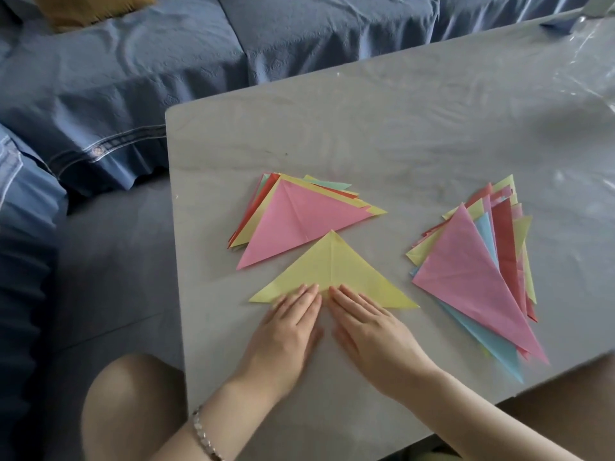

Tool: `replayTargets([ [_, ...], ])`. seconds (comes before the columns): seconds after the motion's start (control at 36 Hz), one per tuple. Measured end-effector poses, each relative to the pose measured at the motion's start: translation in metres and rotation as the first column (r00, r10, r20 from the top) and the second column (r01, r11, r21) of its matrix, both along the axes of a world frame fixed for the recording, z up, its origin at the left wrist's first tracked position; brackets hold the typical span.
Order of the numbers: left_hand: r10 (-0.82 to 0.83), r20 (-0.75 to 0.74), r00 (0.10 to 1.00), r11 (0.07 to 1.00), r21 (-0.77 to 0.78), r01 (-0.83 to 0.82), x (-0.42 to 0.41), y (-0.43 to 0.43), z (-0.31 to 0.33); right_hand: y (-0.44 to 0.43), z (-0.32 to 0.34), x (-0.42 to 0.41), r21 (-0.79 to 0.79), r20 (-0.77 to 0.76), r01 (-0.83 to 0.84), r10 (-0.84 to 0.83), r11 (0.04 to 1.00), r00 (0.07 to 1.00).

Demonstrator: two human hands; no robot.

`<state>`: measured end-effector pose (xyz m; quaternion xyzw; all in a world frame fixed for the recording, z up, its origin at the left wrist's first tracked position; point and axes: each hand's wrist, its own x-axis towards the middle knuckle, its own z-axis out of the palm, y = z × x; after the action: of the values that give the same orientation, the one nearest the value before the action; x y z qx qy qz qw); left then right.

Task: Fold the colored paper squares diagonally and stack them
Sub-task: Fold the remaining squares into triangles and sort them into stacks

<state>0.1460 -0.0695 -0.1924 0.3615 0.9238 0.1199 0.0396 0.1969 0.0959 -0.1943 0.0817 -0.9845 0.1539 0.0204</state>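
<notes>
A yellow paper triangle [332,267] lies folded on the grey table [399,128], its long edge toward me and a crease running down its middle. My left hand [286,334] and my right hand [372,331] lie flat, fingers together, with the fingertips pressing on the long folded edge near its middle. Behind it sits a pile of folded triangles topped by a pink one [299,217]. To the right lies a second fanned pile with a pink triangle [472,277] on top and blue, red and yellow sheets under it.
A blue sofa [166,61] runs along the far and left sides of the table. A clear plastic film [582,61] covers the tabletop. My knees show below the near table edge. A bracelet [203,434] is on my left wrist.
</notes>
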Motion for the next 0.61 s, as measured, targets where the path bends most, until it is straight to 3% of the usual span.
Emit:
replayTargets([
  [0.33,0.198,0.106,0.974,0.980,-0.005,-0.199,0.002,-0.042,-0.001,0.038,0.003,0.031,0.007,-0.037,0.169,-0.169,0.986,0.985],
  [0.61,0.346,0.029,0.938,0.938,0.027,-0.347,0.000,-0.038,0.009,0.050,0.006,0.055,0.022,-0.016,0.247,-0.247,0.969,0.969],
])
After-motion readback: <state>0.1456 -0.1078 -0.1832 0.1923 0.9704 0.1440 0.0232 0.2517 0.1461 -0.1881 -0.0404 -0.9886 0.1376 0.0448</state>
